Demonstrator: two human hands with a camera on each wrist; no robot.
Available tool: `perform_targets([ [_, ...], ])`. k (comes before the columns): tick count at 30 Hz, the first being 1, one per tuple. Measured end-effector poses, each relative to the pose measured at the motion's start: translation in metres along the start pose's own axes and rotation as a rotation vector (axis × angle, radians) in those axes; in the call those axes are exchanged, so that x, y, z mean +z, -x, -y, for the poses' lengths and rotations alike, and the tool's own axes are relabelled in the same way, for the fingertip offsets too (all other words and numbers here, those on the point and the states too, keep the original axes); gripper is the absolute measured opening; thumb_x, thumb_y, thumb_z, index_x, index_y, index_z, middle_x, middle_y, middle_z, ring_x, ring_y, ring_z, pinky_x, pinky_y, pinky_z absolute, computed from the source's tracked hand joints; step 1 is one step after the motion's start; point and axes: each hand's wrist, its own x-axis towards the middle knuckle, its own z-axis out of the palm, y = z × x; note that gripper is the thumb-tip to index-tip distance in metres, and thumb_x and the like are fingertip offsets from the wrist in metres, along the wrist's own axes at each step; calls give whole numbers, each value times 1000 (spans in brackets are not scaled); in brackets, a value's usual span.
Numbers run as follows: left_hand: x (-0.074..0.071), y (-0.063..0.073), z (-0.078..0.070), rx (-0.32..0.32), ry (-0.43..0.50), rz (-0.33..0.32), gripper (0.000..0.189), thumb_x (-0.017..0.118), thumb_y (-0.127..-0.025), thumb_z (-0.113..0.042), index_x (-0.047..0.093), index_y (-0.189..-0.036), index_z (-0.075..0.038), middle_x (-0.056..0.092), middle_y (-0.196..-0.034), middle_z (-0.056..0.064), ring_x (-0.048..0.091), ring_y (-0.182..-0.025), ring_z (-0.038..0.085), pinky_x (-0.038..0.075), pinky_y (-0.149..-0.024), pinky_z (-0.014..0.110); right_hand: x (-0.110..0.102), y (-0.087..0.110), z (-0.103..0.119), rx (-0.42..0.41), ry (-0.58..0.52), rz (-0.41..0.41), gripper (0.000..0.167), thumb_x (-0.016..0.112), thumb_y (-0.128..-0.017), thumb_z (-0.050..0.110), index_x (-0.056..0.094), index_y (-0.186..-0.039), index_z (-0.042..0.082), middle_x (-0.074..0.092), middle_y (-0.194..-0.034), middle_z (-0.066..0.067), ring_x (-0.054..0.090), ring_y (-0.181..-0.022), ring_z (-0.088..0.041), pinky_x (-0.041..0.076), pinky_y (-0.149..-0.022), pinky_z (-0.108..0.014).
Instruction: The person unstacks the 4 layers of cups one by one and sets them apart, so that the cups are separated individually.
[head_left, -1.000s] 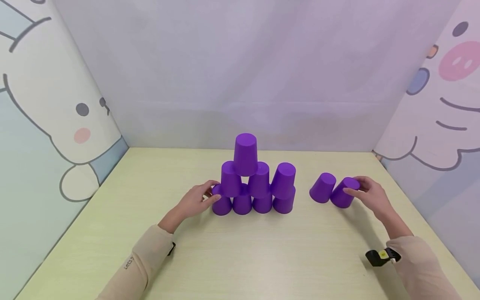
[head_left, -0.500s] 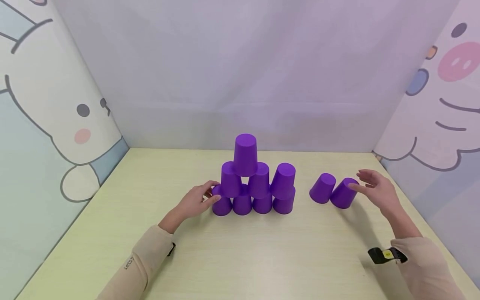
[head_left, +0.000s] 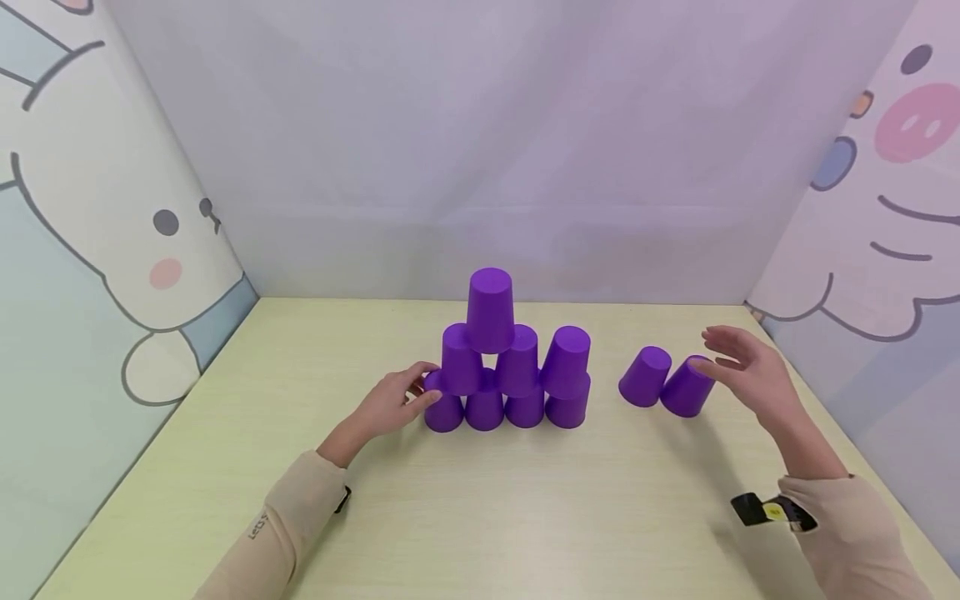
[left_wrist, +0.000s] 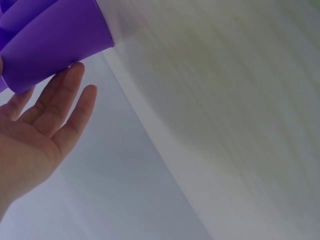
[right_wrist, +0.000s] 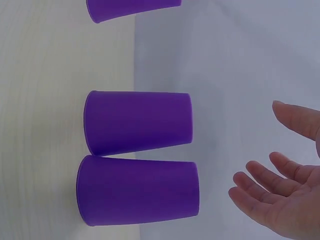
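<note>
Upside-down purple cups stand in a stepped stack mid-table, with several in the bottom row, three above and a single top cup (head_left: 491,311). At the stack's left end my left hand (head_left: 390,402) holds the leftmost bottom cup (left_wrist: 60,42) between thumb and fingers. To the right, two loose purple cups stand side by side, a left one (head_left: 645,377) and a right one (head_left: 686,390). My right hand (head_left: 756,377) hovers over the right loose cup with fingers spread, holding nothing; the right wrist view shows it apart from both cups (right_wrist: 140,122).
The pale wooden table (head_left: 480,517) meets a white back wall (head_left: 480,150). Side panels with cartoon animals (head_left: 885,250) rise left and right. A black wrist strap (head_left: 776,511) sits at the right sleeve.
My right hand has let go of the right loose cup and risen above it. The left hand and all the cups have stayed put.
</note>
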Motion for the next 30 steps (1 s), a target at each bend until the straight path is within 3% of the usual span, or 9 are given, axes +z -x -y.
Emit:
perform_targets([
  [2,0,0,0,-4,-1,-1,35,55,-92,-26,51,-120,-5,63,-89,2,60,-79,15,46,-63,27,1,0,4,-16,-14,1,59,66,-85,20,39,-130,-6,48,-110,21,46,-96,12,41,-76,-6],
  [12,0,1,-1,-18,8,5,36,55,-92,-27,51,-120,-5,63,-89,2,59,-80,15,46,-64,27,12,1,22,-96,-67,12,52,65,-85,13,42,-128,-6,50,-108,22,49,-97,11,42,-76,-8],
  [23,0,1,-1,-10,12,3,35,55,-92,-26,51,-120,-5,63,-90,2,60,-80,15,46,-63,27,28,1,45,-169,-124,48,50,65,-85,11,45,-128,-2,54,-113,16,52,-105,0,42,-81,-10],
  [30,-1,1,-2,0,26,2,35,55,-92,-26,51,-119,-4,63,-89,3,60,-80,17,45,-63,27,35,1,58,-214,-157,84,51,65,-85,8,44,-130,-2,55,-118,8,51,-105,2,43,-82,-13],
])
